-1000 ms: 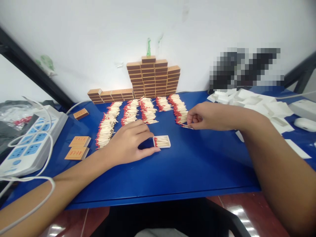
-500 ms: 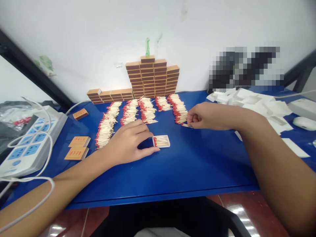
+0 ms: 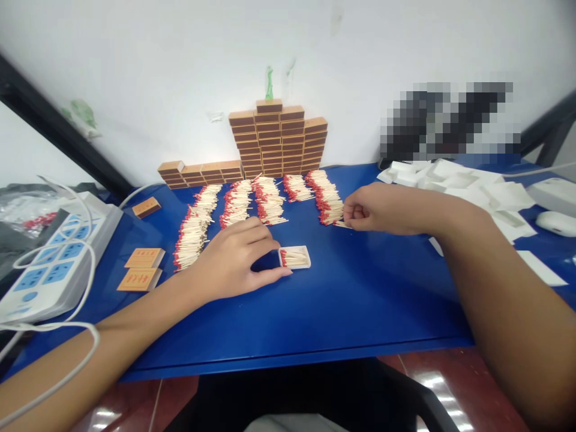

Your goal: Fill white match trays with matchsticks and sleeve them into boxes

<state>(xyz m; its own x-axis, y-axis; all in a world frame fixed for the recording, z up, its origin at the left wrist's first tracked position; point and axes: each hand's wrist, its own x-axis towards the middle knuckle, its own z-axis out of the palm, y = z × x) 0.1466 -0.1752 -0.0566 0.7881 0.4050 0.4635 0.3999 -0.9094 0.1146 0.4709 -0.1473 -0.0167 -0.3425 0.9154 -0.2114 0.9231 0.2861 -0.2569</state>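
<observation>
My left hand (image 3: 236, 258) rests on the blue table (image 3: 342, 312), its thumb and fingers pinching the left end of a small white matchbox tray (image 3: 294, 257) partly filled with red-tipped matches. My right hand (image 3: 375, 209) is closed in a pinch on a few matches (image 3: 341, 224) at the near end of the rightmost row of matches (image 3: 326, 197). Several more rows of loose matches (image 3: 234, 207) lie side by side behind the tray.
Brown matchboxes are stacked against the wall (image 3: 279, 141), with a lower row (image 3: 202, 174) to their left. Three loose box sleeves (image 3: 143, 269) lie at left beside a white power strip (image 3: 54, 258) and its cable. White empty trays (image 3: 468, 189) are heaped at right.
My right hand has shifted slightly up and right along the end of the match row, still pinching. My left hand and the tray have stayed put.
</observation>
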